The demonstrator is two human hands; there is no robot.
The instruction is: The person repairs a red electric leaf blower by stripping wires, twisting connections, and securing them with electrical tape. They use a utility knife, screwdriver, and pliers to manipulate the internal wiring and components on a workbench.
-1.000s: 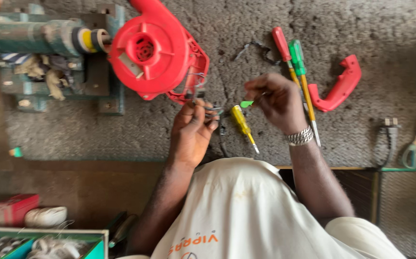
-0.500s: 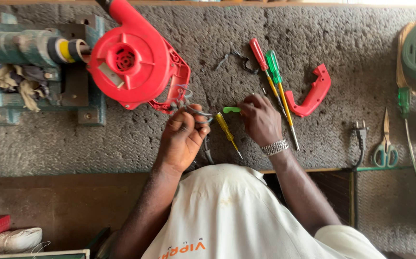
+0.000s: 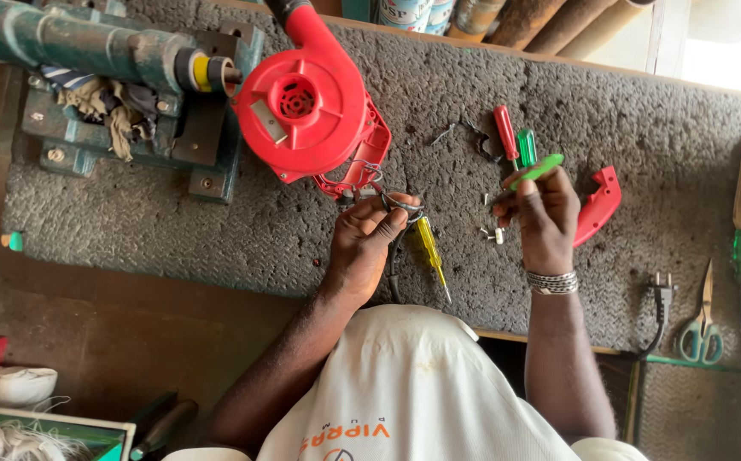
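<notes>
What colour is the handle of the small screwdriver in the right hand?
Bright green handle of the small screwdriver, held by the right hand; head view.

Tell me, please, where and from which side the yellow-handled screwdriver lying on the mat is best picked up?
Probably by its yellow handle: the yellow-handled screwdriver lies flat on the mat, handle toward the red blower, thin shaft pointing to the person. The left hand crowds one side, so come from above on the open side facing the right hand.
</notes>
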